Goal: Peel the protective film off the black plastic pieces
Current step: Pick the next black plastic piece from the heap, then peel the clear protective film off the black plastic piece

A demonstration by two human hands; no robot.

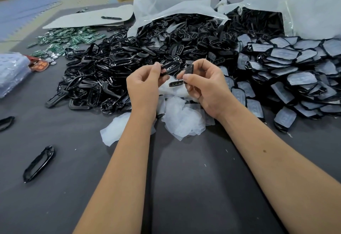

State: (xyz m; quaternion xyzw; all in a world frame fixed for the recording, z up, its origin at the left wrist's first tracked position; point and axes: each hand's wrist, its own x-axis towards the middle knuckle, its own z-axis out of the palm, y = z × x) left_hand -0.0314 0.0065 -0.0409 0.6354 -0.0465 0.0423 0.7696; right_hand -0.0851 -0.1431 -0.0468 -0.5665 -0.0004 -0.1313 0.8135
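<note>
Black plastic pieces: left hand [145,84] pinches a black frame [169,67], right hand [206,86] pinches a dark piece [189,70].

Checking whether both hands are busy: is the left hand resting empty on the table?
No, the left hand is raised above the table and pinches a black plastic piece between thumb and fingers.

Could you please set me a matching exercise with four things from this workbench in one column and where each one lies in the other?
Things:
1. green circuit boards
2. film-covered pieces
3. peeled film scraps
4. lone black frame

Places:
A. near left, alone on the mat
B. far left
C. heaped at the right
D. under the hands

Pairs: 1-B, 2-C, 3-D, 4-A
</note>
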